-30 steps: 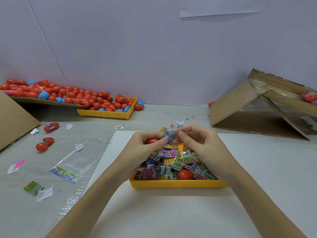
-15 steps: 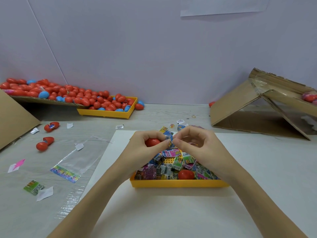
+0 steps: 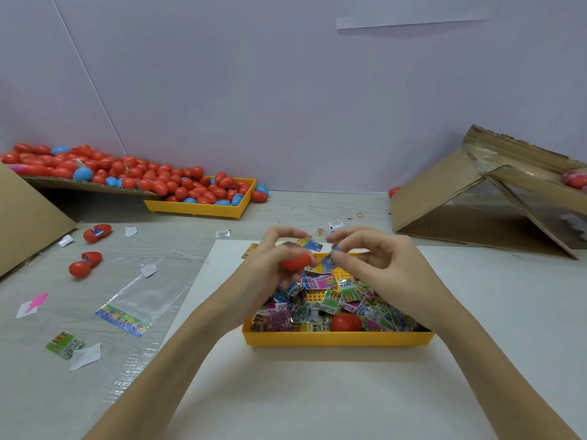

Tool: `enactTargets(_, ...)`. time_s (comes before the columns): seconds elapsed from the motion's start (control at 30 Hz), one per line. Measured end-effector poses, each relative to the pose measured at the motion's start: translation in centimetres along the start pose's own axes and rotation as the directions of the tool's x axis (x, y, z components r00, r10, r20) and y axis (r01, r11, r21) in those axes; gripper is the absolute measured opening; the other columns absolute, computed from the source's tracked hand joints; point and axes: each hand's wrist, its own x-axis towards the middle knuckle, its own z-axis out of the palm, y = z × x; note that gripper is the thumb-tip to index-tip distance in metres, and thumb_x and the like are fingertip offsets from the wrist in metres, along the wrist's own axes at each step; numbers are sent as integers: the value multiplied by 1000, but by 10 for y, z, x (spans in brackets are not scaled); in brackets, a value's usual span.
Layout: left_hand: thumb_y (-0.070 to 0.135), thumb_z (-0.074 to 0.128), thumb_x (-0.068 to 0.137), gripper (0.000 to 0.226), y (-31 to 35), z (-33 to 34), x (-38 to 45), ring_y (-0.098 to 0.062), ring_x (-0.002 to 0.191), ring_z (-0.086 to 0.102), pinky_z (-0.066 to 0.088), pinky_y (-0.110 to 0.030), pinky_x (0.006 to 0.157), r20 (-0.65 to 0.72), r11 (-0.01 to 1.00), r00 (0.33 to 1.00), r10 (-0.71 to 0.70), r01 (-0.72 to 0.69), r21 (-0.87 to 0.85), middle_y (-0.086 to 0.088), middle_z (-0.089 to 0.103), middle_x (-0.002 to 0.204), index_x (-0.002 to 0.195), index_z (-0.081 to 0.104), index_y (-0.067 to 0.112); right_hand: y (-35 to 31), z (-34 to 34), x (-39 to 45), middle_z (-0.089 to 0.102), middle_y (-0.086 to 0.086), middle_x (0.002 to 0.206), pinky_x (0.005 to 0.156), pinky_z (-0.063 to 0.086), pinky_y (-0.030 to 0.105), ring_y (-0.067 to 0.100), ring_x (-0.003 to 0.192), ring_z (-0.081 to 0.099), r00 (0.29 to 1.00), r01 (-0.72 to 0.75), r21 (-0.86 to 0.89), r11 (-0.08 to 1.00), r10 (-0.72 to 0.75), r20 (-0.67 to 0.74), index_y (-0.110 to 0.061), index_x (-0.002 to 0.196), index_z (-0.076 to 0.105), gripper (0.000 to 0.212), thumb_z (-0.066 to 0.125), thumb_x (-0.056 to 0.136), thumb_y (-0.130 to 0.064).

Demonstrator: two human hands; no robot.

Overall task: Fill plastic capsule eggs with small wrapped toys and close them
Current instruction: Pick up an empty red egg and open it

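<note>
Over the yellow tray [image 3: 336,339], the left hand [image 3: 270,265] gripped a red egg [image 3: 295,261], seemingly open; the right hand [image 3: 374,262] pinched a wrapped toy [image 3: 328,263] beside it. Filling undone, many toys left.

Left hand [image 3: 270,265] hides most of red egg [image 3: 295,261] (blurred).

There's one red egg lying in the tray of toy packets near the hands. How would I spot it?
Find the yellow tray on the white sheet in front of the person. Along its near wall, right of middle, a closed red egg lies among the wrapped toy packets. It is the only smooth, round, plain red thing there.
</note>
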Motion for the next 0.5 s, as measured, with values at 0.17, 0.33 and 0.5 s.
enactTargets(0.17,16,66,100,27,-3,-2,-7,-23,109,72,57,-28,92,134,980,980,150,-166,110,-5,75,116,126,61,14,-2,2,-2,78,-10,101,76,56,18,3,87,73,995,-10,85,996,18,-95,-11,94,79,13,73,91,-23)
enactTargets(0.33,25,77,88,35,2,5,-8,-21,103,75,60,-28,89,40,933,960,278,-280,225,-3,76,109,121,67,17,-1,7,-3,75,-12,75,67,52,13,0,68,67,991,-15,61,998,23,-129,-21,91,78,6,73,94,-23)
enactTargets(0.5,28,74,89,24,4,7,-10,-12,97,76,58,-17,81,9,932,962,274,-268,245,6,78,102,112,73,20,-1,6,-2,75,-8,81,66,53,14,2,69,68,983,-15,14,1000,17,-181,-24,92,76,9,70,94,-30)
